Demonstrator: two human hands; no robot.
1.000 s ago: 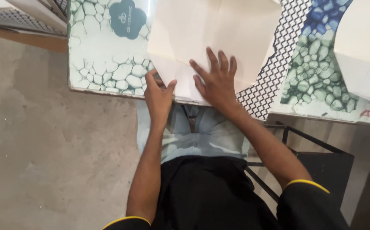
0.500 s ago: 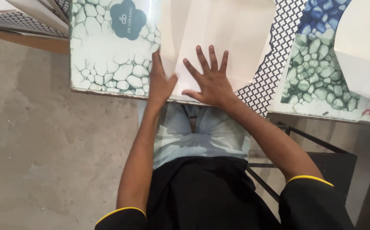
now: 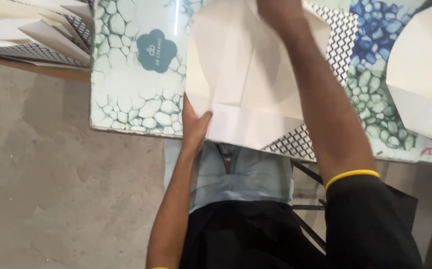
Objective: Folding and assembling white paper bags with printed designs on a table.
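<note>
Since the earlier frame the right hand [image 3: 275, 12] has left the near edge and reached to the far end of the white sheet [image 3: 246, 74], where its fingers pass out of view, so their state cannot be told. At the worktop's [image 3: 126, 107] near edge, the left hand [image 3: 193, 127] pinches the sheet's near-left corner. A white folded box [image 3: 420, 84] lies rightmost.

I saw a white folded carton blank [image 3: 246, 74]; left of it lay a pebble-patterned green-white box [image 3: 131, 99] bearing a teal cloud-shaped label [image 3: 157, 50].
</note>
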